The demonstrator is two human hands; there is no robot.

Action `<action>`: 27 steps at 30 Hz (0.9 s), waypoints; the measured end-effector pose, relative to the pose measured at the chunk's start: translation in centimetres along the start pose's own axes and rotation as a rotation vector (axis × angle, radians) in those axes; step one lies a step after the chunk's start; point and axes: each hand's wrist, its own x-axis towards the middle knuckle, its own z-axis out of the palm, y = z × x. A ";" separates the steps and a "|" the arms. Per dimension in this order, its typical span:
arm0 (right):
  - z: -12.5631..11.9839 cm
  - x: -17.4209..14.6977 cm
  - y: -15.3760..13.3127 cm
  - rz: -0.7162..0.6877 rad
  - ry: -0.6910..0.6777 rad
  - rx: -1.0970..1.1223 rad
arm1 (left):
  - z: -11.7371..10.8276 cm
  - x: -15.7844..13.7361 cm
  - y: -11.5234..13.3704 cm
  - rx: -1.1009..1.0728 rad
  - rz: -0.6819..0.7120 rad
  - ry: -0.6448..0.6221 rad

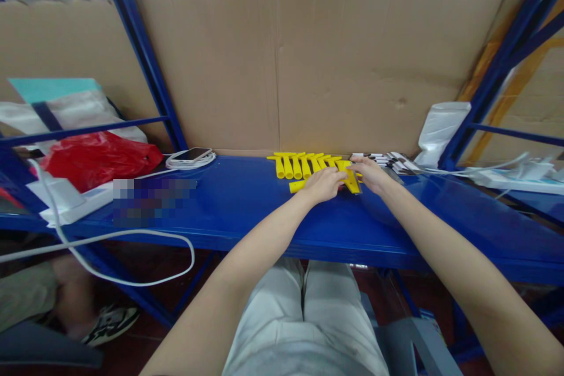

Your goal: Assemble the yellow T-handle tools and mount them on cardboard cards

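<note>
Both hands meet over the blue shelf top (247, 200). My left hand (325, 184) is closed around a yellow T-shaped scraper (351, 182), its handle end poking out to the left under the palm. The scraper's wide head faces right, with a thin, see-through strip along its edge. My right hand (371, 175) has its fingers closed on that head from the right side. Behind my left hand, several more yellow scrapers (288, 165) lie side by side in a row, handles toward me. Several black-and-white strips (399, 162) lie just beyond my right hand.
A phone (194, 155) lies on a coiled white cable at the left. Farther left are a red plastic bag (103, 158) and a white power strip (94, 200). A white pouch (440, 132) leans at the right post. Cardboard (335, 64) walls the back. Another person's leg shows lower left.
</note>
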 end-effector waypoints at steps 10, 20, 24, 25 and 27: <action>0.0 -0.5 -0.3 -0.030 0.035 -0.083 | 0.0 0.0 -0.1 0.002 -0.004 0.001; 0.2 -0.6 -0.1 -0.125 0.015 -0.087 | 0.0 0.1 -0.2 -0.038 -0.017 0.027; 0.2 -0.7 -0.2 -0.129 0.021 -0.095 | 0.1 0.1 -0.3 -0.033 -0.013 0.029; 0.2 -0.7 -0.3 -0.129 0.027 -0.097 | 0.1 0.0 -0.3 -0.030 -0.012 0.029; 0.2 -0.9 -0.5 -0.127 0.032 -0.099 | 0.1 0.0 -0.3 -0.022 -0.010 0.030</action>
